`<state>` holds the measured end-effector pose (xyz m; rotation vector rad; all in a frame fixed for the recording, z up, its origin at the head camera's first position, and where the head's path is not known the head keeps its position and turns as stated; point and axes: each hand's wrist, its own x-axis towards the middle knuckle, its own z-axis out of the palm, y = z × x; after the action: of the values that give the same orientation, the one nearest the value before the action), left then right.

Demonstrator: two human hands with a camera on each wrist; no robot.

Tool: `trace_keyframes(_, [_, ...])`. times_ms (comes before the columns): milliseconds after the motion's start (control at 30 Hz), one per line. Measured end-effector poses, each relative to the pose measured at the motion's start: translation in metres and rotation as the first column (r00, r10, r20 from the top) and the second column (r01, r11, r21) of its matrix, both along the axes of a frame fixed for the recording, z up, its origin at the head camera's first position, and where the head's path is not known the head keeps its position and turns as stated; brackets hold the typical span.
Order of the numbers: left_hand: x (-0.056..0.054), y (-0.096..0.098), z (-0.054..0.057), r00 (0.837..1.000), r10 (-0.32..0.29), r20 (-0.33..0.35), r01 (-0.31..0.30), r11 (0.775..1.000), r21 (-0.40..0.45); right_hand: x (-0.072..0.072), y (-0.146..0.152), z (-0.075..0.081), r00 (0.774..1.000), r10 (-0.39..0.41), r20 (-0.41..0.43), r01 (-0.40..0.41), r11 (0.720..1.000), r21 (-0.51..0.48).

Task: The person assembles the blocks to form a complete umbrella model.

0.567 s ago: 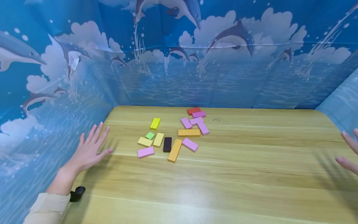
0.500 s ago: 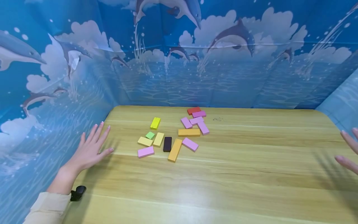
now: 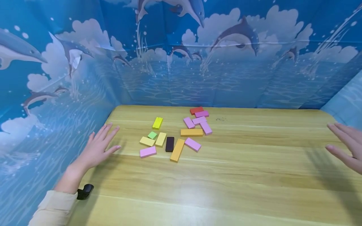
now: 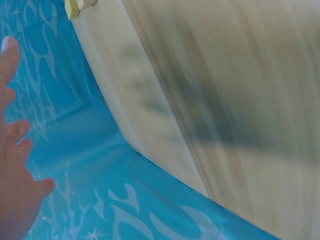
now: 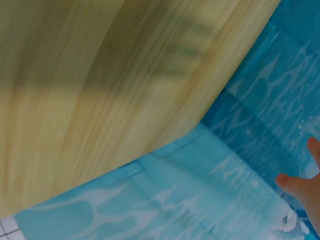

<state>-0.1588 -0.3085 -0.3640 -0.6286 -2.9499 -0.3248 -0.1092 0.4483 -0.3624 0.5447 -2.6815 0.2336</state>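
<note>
My left hand (image 3: 97,147) hovers over the table's left side, fingers straight and spread, holding nothing. At the right edge of the head view, my right hand (image 3: 346,142) is likewise raised with fingers extended. Between them, nearer the left hand, lies a loose group of small rectangular blocks. A bright yellow block (image 3: 157,123), a green block (image 3: 152,135) and a black block (image 3: 169,144) are among them. Two orange blocks, one of them a slanted orange block (image 3: 177,150), lie beside several pink blocks. At the back is a red block (image 3: 196,110) touching a magenta block (image 3: 202,114).
The wooden table (image 3: 240,179) has rounded back corners. A blue dolphin-print curtain (image 3: 234,78) rises behind it and along both sides. Casting a shadow on the wood, the left arm wears a dark wrist device (image 3: 85,191).
Both hands have moved inward, the left slightly to the right and the right farther into view from the right edge. The blocks stay in place.
</note>
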Motion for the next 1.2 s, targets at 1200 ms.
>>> trace_keyframes(1200, [-0.011, 0.052, -0.020, 0.994, -0.091, 0.061, 0.072, 0.963, 0.259, -0.096, -0.222, -0.026, 0.657, 0.409, 0.633, 0.064, 0.807, -0.587])
